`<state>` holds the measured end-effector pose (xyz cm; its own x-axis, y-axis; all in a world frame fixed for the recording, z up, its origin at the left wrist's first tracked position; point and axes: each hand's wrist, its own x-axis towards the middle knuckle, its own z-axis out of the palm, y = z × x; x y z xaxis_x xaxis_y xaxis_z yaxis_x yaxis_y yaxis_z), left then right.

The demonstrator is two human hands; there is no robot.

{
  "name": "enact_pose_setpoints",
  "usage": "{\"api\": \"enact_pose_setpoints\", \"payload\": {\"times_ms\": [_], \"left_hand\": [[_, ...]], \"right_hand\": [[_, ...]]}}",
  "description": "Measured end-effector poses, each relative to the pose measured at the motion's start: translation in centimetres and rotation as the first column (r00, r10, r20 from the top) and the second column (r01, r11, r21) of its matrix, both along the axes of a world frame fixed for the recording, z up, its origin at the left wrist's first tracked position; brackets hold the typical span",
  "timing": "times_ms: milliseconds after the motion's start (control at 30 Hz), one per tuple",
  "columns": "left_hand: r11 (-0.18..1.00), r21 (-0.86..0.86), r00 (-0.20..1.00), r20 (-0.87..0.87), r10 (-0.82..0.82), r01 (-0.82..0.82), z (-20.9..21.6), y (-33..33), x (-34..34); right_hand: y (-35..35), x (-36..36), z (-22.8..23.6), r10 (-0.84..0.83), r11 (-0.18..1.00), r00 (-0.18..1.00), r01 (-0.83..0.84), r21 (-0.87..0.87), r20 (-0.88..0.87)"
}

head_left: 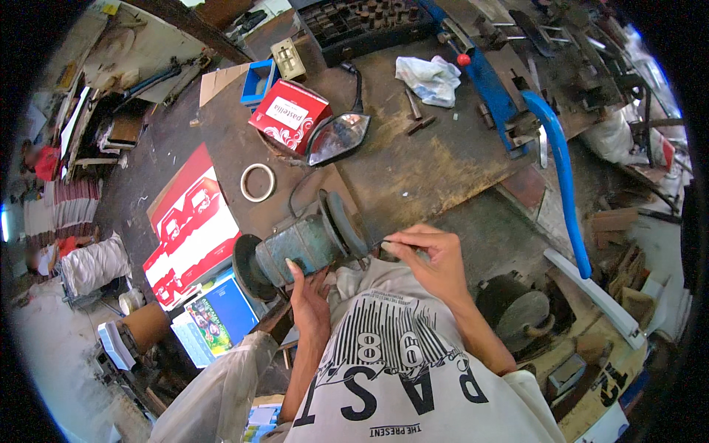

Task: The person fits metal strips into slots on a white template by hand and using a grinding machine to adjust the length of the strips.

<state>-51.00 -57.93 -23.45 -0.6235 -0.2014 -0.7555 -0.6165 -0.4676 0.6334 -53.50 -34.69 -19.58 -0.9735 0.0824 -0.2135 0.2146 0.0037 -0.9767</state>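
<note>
A bench grinder [297, 249] with a worn green motor housing stands at the near edge of the workbench. It carries a dark wheel [247, 266] on its left end and a larger one [344, 224] on its right. My left hand [312, 301] rests against the near side of the housing, thumb stretched up onto it and fingers extended. With thumb and fingertips pinched together, my right hand [434, 258] holds a small thin dark piece [382, 244] beside the right wheel. Whether the piece touches the wheel I cannot tell.
Beyond the grinder lie a tape roll [258, 182], a red box [289, 116], a vehicle mirror [340, 138] and a white rag [429, 80]. Red-and-white cardboard [193, 229] covers the left side. A blue curved lever [563, 177] juts out at right, near a dark round machine part [517, 314].
</note>
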Motion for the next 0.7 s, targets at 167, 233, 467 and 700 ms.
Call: {"api": "enact_pose_setpoints", "payload": {"times_ms": [167, 233, 467, 700], "left_hand": [[0.999, 0.026, 0.999, -0.017, -0.028, 0.029, 0.1, 0.1, -0.2], [0.999, 0.024, 0.999, -0.007, -0.032, 0.033, 0.1, 0.0, -0.3], [0.996, 0.071, 0.998, -0.025, -0.05, 0.052, 0.1, 0.0, -0.4], [0.984, 0.104, 0.987, -0.08, -0.137, 0.145, -1.1, -1.2, 0.2]], "right_hand": [[-1.0, 0.5, -3.1, 0.173, 0.889, 0.945, -0.029, 0.457, -0.277], [-1.4, 0.3, -3.6, 0.276, 0.821, 0.889, -0.02, 0.57, -0.366], [-2.2, 0.7, -4.5, 0.299, 0.787, 0.887, -0.022, 0.616, -0.351], [-2.3, 1.0, -3.8, 0.311, 0.78, 0.896, -0.05, 0.623, -0.317]]}}
